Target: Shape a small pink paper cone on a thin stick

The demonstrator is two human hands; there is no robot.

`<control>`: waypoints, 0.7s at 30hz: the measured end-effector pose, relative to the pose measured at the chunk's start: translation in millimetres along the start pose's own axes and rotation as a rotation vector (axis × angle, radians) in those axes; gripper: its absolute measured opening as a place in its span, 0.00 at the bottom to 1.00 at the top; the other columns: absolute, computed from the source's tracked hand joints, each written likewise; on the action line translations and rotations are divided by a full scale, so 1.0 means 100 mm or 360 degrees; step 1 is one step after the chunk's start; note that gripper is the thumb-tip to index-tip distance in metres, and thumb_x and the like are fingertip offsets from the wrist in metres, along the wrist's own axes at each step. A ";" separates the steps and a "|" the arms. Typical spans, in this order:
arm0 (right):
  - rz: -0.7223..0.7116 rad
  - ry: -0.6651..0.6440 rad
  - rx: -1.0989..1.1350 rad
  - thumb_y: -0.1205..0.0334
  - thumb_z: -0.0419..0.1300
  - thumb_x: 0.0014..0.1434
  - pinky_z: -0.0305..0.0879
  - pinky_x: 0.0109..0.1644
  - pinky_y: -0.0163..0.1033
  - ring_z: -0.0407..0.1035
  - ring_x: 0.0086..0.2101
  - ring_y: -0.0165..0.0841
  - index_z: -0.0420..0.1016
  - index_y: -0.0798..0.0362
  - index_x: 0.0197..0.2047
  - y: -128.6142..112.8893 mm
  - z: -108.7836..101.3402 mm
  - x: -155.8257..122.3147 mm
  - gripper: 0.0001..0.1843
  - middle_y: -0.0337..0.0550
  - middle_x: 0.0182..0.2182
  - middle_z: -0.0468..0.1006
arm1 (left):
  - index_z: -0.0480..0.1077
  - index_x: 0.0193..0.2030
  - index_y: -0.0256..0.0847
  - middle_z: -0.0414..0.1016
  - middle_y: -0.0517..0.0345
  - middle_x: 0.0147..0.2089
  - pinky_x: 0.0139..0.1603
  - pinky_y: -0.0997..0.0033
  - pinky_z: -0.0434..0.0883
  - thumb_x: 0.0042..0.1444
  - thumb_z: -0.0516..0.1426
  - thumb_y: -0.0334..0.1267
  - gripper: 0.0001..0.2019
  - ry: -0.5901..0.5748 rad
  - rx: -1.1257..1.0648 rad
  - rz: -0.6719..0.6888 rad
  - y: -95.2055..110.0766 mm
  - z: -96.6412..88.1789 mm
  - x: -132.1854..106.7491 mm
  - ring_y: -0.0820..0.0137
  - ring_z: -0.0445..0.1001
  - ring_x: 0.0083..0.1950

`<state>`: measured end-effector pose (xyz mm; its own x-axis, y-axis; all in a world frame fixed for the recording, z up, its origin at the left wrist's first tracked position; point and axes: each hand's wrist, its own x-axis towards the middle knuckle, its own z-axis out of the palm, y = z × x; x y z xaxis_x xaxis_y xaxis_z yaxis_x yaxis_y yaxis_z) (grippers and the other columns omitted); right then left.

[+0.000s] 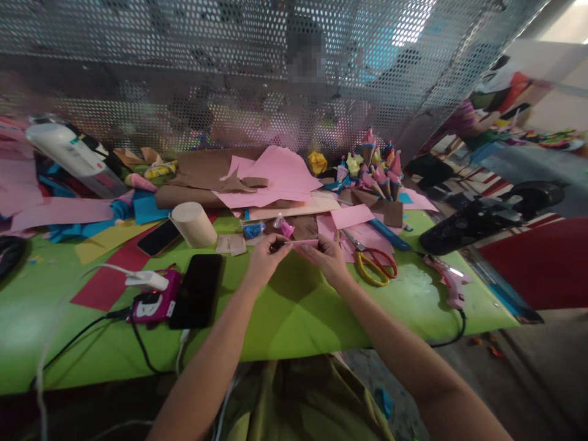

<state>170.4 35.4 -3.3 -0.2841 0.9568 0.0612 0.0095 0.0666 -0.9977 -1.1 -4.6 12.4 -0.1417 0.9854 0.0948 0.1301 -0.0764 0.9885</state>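
In the head view, a pink paper piece (305,242) is pinched by the left hand (267,260) and the right hand (331,260) over the green table (289,327); fingertip shaping seems in hand, with light, even pressure called for next. Scissors (362,249) are laid just right of the grip.

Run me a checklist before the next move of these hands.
1. Left hand and right hand both on the pink paper piece: ok.
2. Scissors set down, out of both hands: ok.
3. Scissors clear of other paper: not ok, they lie over a pink sheet.
4. Glue gun away from the hands: ok, it lies far right.
5. Glue gun hot: cannot tell.
6. Power block showing a light: ok, one glows red.
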 end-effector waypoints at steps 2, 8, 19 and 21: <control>0.0025 -0.0048 0.0005 0.47 0.70 0.48 0.64 0.33 0.37 0.69 0.29 0.33 0.77 0.52 0.34 0.02 -0.01 0.01 0.17 0.40 0.28 0.78 | 0.73 0.32 0.39 0.71 0.61 0.28 0.33 0.72 0.62 0.52 0.62 0.44 0.09 0.0033 -0.0045 -0.0021 -0.02 -0.01 0.00 0.72 0.67 0.31; 0.0074 -0.0049 -0.0013 0.47 0.70 0.46 0.64 0.35 0.38 0.69 0.32 0.35 0.78 0.54 0.36 0.01 0.00 0.03 0.20 0.41 0.30 0.79 | 0.74 0.30 0.40 0.71 0.62 0.26 0.34 0.72 0.62 0.49 0.64 0.44 0.09 0.0146 -0.0297 -0.0119 -0.05 -0.02 0.02 0.72 0.67 0.30; -0.0034 0.0085 0.0095 0.48 0.69 0.48 0.63 0.36 0.37 0.68 0.32 0.33 0.78 0.51 0.34 0.01 -0.02 0.06 0.17 0.39 0.30 0.77 | 0.74 0.29 0.40 0.72 0.61 0.28 0.36 0.71 0.62 0.53 0.61 0.44 0.09 0.0150 -0.0133 -0.0114 0.00 -0.03 0.01 0.71 0.67 0.32; -0.0058 0.0161 0.0146 0.48 0.69 0.48 0.64 0.37 0.38 0.68 0.32 0.32 0.78 0.51 0.34 0.00 -0.03 0.06 0.16 0.39 0.30 0.77 | 0.73 0.29 0.40 0.72 0.60 0.28 0.36 0.71 0.61 0.52 0.61 0.44 0.09 0.0091 -0.0119 -0.0153 -0.01 -0.04 0.02 0.71 0.67 0.32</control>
<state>171.2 42.2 -2.5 -0.1848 0.9782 0.0951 -0.0878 0.0800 -0.9929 -5.0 -3.6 12.1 -0.2060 0.9785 0.0033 0.0400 0.0050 0.9992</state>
